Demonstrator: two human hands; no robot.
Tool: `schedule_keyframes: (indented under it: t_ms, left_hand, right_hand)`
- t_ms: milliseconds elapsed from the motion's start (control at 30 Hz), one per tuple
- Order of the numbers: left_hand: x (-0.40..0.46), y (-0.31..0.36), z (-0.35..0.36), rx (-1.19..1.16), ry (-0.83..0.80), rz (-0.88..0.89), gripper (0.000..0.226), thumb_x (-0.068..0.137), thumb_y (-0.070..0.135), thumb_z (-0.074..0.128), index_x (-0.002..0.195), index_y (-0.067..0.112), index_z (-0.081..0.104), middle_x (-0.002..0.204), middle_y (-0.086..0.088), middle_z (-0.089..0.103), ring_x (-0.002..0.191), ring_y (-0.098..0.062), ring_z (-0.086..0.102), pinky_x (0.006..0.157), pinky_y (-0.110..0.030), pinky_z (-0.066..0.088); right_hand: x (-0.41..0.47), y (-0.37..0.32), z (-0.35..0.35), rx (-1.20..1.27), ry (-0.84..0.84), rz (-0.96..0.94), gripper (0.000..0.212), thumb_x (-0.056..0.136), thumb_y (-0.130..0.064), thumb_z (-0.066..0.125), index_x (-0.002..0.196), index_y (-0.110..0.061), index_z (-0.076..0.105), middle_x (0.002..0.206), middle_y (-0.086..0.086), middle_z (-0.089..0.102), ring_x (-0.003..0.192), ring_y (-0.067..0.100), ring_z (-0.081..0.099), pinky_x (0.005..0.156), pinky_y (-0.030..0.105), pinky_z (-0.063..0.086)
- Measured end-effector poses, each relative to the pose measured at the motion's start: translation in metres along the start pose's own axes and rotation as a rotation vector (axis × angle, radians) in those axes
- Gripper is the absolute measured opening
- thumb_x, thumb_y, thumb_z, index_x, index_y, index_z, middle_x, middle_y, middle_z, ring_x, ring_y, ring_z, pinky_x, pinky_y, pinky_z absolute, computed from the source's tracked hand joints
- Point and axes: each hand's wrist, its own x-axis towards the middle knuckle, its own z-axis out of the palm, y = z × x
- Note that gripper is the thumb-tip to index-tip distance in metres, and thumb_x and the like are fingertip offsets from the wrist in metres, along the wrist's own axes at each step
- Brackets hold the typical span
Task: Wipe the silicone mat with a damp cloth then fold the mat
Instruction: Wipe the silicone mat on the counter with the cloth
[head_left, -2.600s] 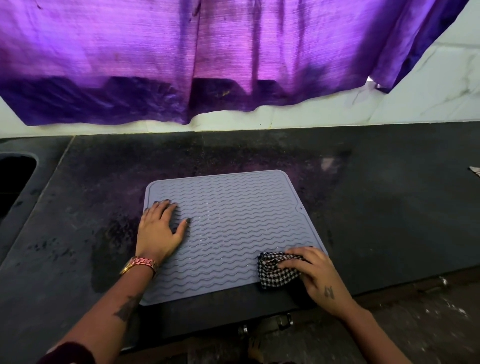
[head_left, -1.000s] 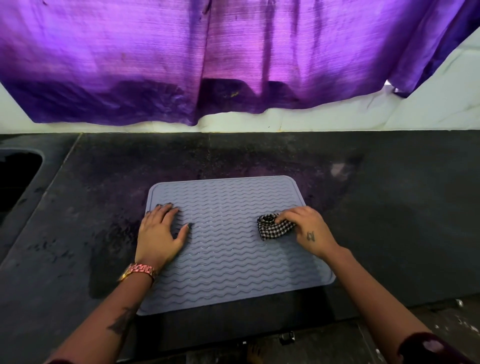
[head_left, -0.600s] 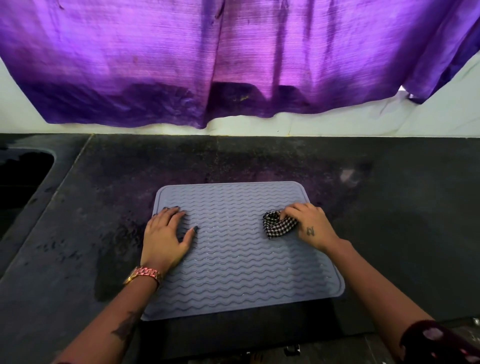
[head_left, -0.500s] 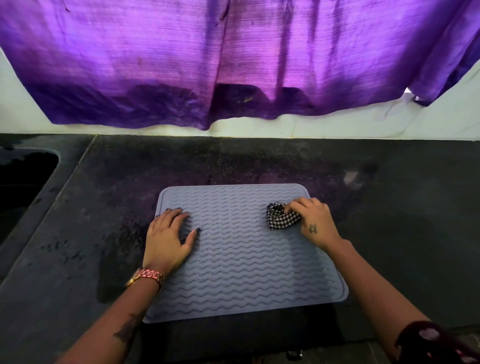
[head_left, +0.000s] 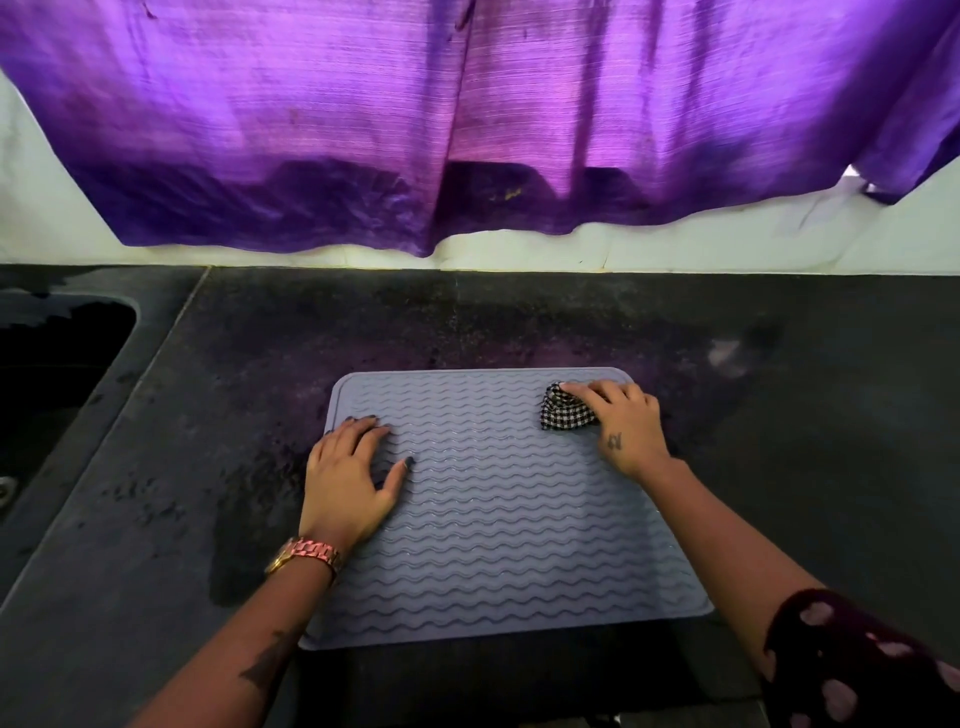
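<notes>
- A grey, rectangular silicone mat with rounded corners and raised wavy ridges lies flat on the dark, speckled stone tabletop, close to its near edge.
- My left hand lies palm down on the mat's left side, fingers straight and together, thumb spread to the right; it presses the mat and grips nothing.
- A pink metal link watch circles my left wrist.
- My right hand is at the mat's far right corner, fingers curled over a small bunched cloth in black-and-white check, which touches the mat.
- My right forearm crosses the mat's right edge; a dark maroon sleeve with pale spots covers it near the elbow.
- A sheer purple curtain, finely woven and hanging in folds, falls over the pale wall behind the tabletop.
- A dark sink basin is sunk into the tabletop at far left.
</notes>
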Motion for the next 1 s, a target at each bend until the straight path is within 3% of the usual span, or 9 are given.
schedule_keyframes:
  t_ms: [200,267,433,633,833,1000]
  left_hand:
    - [0.0,0.0,-0.001,0.0,0.009,0.005,0.068,0.079,0.062,0.031,0.123,0.018,0.059,0.13,-0.001,0.055,0.124,-0.023,0.046,0.108,-0.043,0.03]
    - [0.0,0.0,-0.001,-0.002,0.009,0.001,0.068,0.079,0.063,0.031,0.123,0.019,0.059,0.131,0.0,0.054,0.125,-0.022,0.045,0.109,-0.043,0.03]
    - [0.0,-0.002,0.002,0.003,0.007,0.002,0.066,0.079,0.062,0.032,0.123,0.019,0.058,0.131,0.0,0.054,0.125,-0.022,0.045,0.109,-0.042,0.03]
    - [0.001,-0.003,0.003,0.002,0.013,0.0,0.064,0.08,0.061,0.034,0.122,0.019,0.059,0.13,0.0,0.055,0.124,-0.022,0.046,0.108,-0.043,0.032]
    - [0.001,-0.005,0.004,0.007,0.012,0.003,0.062,0.081,0.061,0.035,0.122,0.02,0.059,0.13,0.001,0.055,0.124,-0.022,0.046,0.108,-0.043,0.032]
    - [0.001,-0.005,0.004,-0.008,0.02,0.009,0.062,0.081,0.06,0.036,0.12,0.02,0.06,0.128,0.001,0.056,0.122,-0.022,0.048,0.106,-0.043,0.034]
  right_hand:
    - [0.027,0.015,-0.021,0.03,-0.104,-0.087,0.062,0.086,-0.006,0.048,0.133,-0.046,0.041,0.127,-0.001,0.049,0.112,0.027,0.042,0.091,0.042,0.034]
    - [0.033,0.015,-0.022,0.002,-0.024,-0.029,0.065,0.087,-0.003,0.046,0.134,-0.047,0.038,0.127,0.0,0.049,0.11,0.028,0.043,0.091,0.042,0.034]
    - [0.032,0.002,-0.003,-0.074,-0.087,0.042,0.07,0.089,-0.001,0.037,0.141,-0.047,0.025,0.134,0.004,0.038,0.114,0.032,0.038,0.096,0.045,0.033]
    - [0.05,0.013,-0.019,-0.072,-0.137,0.037,0.063,0.091,-0.003,0.039,0.136,-0.047,0.034,0.129,0.004,0.043,0.113,0.031,0.04,0.096,0.048,0.033]
    - [0.047,0.003,-0.01,-0.149,-0.176,0.177,0.065,0.092,-0.006,0.043,0.142,-0.043,0.023,0.135,0.008,0.035,0.117,0.036,0.036,0.098,0.052,0.034]
    - [0.053,0.009,-0.02,-0.089,-0.19,0.154,0.055,0.093,-0.011,0.044,0.137,-0.042,0.032,0.131,0.007,0.04,0.114,0.034,0.04,0.096,0.051,0.034]
